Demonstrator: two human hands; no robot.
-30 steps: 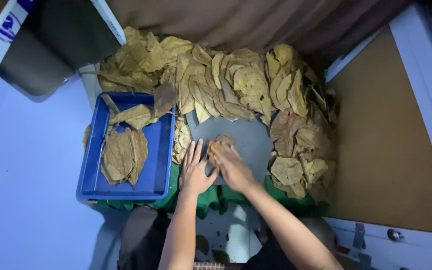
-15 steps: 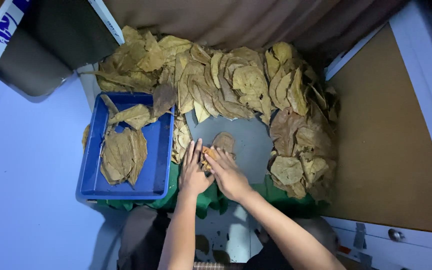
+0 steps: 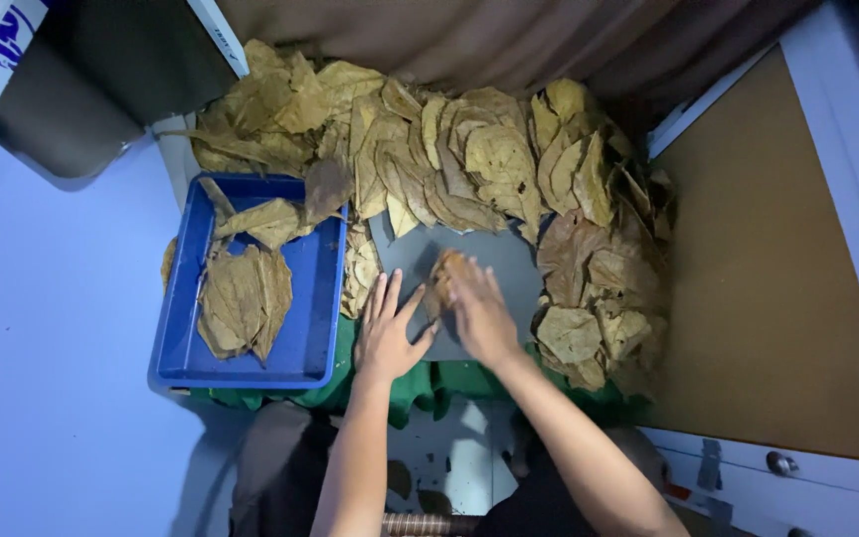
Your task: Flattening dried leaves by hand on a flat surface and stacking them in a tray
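On the grey board (image 3: 509, 261) at the middle of the work surface, the right hand (image 3: 481, 310) lies palm down with its fingers spread flat over a dry brown leaf (image 3: 444, 276), pressing rather than pinching it; only the leaf's upper left part shows past the fingertips, and its long axis seems to run from near the person up and away, tip pointing towards the heap, though the hand hides too much to be sure. Just beside it, the left hand (image 3: 390, 333) rests flat and open on the board's near left edge, fingers splayed and holding nothing, its thumb almost touching the right hand. Compared with half a second ago, the right hand has slid a little further up over the leaf and covers more of it, while the left hand has stayed where it was. The leaf is thin, crinkled and matt, tan with darker veins. Round the board, a thick horseshoe of similar dried leaves (image 3: 469, 159) lies piled, oval and pointed, overlapping like scales. To the left stands a blue plastic tray (image 3: 315, 328), rectangular with a raised rim, holding a few flattened leaves (image 3: 241, 303). Green cloth (image 3: 429, 383) hangs at the near edge under the wrists.
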